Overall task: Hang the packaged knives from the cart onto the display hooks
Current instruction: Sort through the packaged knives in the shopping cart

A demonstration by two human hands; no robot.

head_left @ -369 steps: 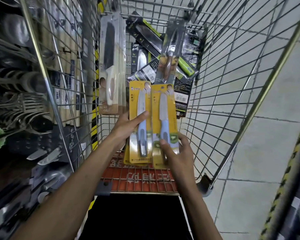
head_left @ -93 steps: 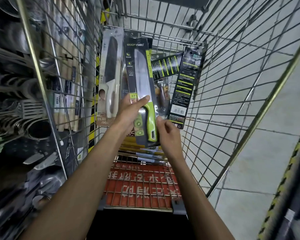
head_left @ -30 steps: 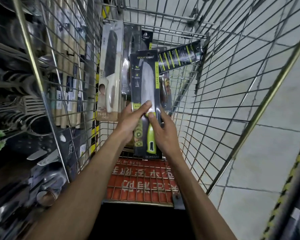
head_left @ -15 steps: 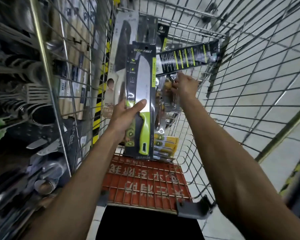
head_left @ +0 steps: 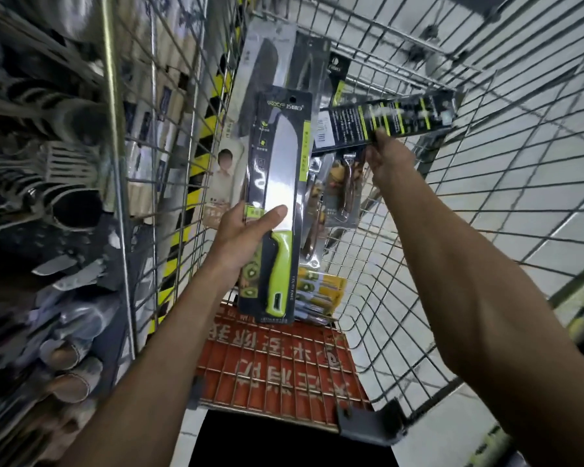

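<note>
My left hand (head_left: pixel 242 235) grips a packaged knife with a lime-green handle (head_left: pixel 277 197), held upright over the wire cart (head_left: pixel 486 203). My right hand (head_left: pixel 386 160) reaches further into the cart and pinches the lower edge of a black packaged knife (head_left: pixel 388 121) that lies sideways with its printed back toward me. More packaged knives stay in the cart: a white-handled one (head_left: pixel 253 106) leaning on the left wall, a brown-handled one (head_left: pixel 341 193) below my right hand, and yellow packs (head_left: pixel 321 291) on the bottom.
An orange seat flap (head_left: pixel 277 362) closes the near end of the cart. Shelving on the left, seen through the cart wall, holds metal utensils and ladles (head_left: pixel 48 203). Pale tiled floor (head_left: pixel 536 230) lies to the right.
My right hand let go of the green-handled pack, reached deeper into the cart and took hold of the sideways black pack. My left hand lifted the green-handled pack slightly.
</note>
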